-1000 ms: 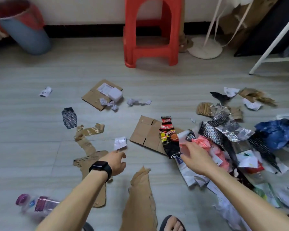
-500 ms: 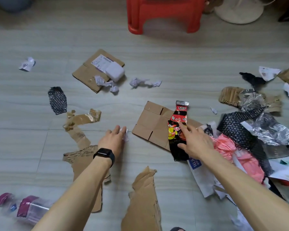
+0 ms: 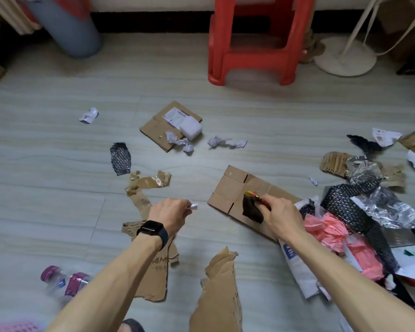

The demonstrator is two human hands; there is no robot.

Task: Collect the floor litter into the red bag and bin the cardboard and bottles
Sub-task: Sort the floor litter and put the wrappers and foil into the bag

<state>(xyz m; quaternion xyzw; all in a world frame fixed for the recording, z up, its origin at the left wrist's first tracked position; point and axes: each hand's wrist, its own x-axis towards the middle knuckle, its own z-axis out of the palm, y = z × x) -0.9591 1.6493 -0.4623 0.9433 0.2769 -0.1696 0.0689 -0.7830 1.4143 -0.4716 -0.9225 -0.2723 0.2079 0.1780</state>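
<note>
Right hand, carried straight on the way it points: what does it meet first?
Most likely the flat notched cardboard: the right hand, gripping a black wrapper, points up and left across it. Whether it would touch the cardboard or pass above depends on its height, which this view does not settle.

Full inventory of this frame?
stool: 1, red, back centre
bin: 1, blue-grey, back left
fan base: 1, white, back right
cardboard: 5+, brown, floor centre
paper wads: 3+, white, mid floor
bubble wrap: 1, black, left of centre
bottle: 1, clear, magenta cap, near left
litter pile: 1, pink, black, silver, right
wrapper: 1, black, in right hand
scrap: 1, white, in left hand
left hand: 1, bare, grips scrap
right hand: 1, bare, grips wrapper
</note>
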